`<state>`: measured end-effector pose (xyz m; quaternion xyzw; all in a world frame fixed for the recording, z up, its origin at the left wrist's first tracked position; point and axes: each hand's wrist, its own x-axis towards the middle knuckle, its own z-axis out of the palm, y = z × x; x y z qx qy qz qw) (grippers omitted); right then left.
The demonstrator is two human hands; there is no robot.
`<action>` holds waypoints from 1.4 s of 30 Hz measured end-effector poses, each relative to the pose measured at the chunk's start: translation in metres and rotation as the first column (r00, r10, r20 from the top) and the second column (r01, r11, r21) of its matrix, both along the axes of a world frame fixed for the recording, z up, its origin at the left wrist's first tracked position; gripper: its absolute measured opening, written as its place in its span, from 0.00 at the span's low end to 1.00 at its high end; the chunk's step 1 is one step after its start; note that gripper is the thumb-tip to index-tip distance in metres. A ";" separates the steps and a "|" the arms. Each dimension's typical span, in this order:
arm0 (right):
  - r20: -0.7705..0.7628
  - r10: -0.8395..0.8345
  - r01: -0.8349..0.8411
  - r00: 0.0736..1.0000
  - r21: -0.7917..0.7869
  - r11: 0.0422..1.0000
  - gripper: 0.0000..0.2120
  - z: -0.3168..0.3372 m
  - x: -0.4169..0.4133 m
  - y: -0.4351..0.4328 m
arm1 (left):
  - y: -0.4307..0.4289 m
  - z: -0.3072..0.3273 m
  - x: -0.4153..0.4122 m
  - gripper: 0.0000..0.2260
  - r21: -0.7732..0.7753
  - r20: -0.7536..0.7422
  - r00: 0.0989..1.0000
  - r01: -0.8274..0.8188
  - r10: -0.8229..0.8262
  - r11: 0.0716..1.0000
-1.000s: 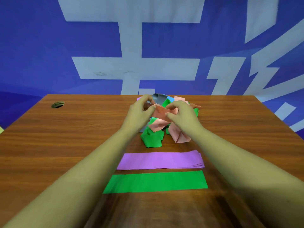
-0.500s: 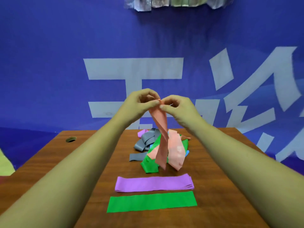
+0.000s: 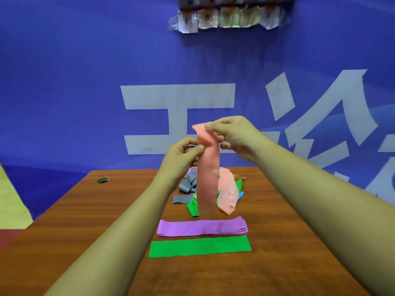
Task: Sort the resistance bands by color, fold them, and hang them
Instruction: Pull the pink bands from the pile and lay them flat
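Note:
A pink resistance band (image 3: pixel 207 178) hangs straight down above the table. My right hand (image 3: pixel 232 133) pinches its top end, and my left hand (image 3: pixel 183 154) pinches its left edge a little lower. Behind the band lies a loose pile (image 3: pixel 229 190) of pink, green, grey, purple and blue bands. Nearer to me two folded bands lie flat, a purple one (image 3: pixel 202 227) and in front of it a green one (image 3: pixel 199 246).
The wooden table (image 3: pixel 85 221) has a round cable hole (image 3: pixel 103 180) at its far left. A blue banner (image 3: pixel 85 82) with white characters covers the wall behind. High on it hangs a row of shiny hooks or clips (image 3: pixel 226 18).
Both hands lifted the pink band out of the pile. It now hangs untwisted, with my right hand above my left. The camera has tilted up, showing the row at the top.

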<state>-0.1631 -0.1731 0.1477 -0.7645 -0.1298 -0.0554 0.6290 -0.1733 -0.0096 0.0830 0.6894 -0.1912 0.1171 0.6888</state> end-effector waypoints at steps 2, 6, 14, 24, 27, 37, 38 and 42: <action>0.060 -0.017 0.024 0.998 -0.130 0.991 0.09 0.000 -0.008 0.000 | -0.005 -0.005 -0.008 0.06 0.021 -0.014 0.999 0.031 -0.031 0.999; 0.103 -0.028 0.041 0.994 -0.136 0.990 0.03 0.010 -0.019 0.001 | -0.010 -0.026 -0.022 0.04 0.068 -0.078 0.989 0.132 -0.127 0.989; 0.019 -0.036 0.037 0.999 -0.031 0.999 0.03 0.013 -0.027 -0.016 | -0.026 -0.063 -0.036 0.04 -0.122 -0.245 0.947 0.183 -0.208 0.976; -0.038 0.014 -0.021 0.999 -0.182 0.983 0.05 -0.001 -0.029 -0.040 | -0.029 -0.083 -0.037 0.10 0.009 -0.268 0.951 0.163 -0.155 0.987; 0.062 -0.100 0.112 0.993 -0.225 0.968 0.06 -0.003 -0.030 -0.042 | -0.028 -0.092 -0.038 0.10 0.075 -0.319 0.934 0.196 -0.162 0.978; -0.092 -0.416 0.425 0.905 0.149 0.893 0.07 -0.048 0.005 -0.105 | -0.012 -0.131 -0.035 0.07 0.252 -0.467 0.867 0.319 -0.174 0.913; -0.121 -0.439 0.454 0.890 0.169 0.875 0.08 -0.058 0.007 -0.116 | -0.011 -0.131 -0.033 0.07 0.248 -0.476 0.865 0.308 -0.162 0.919; -0.243 -0.528 0.574 0.814 0.198 0.794 0.08 -0.104 0.007 -0.157 | -0.011 -0.137 -0.022 0.14 0.197 -0.478 0.870 0.243 -0.124 0.950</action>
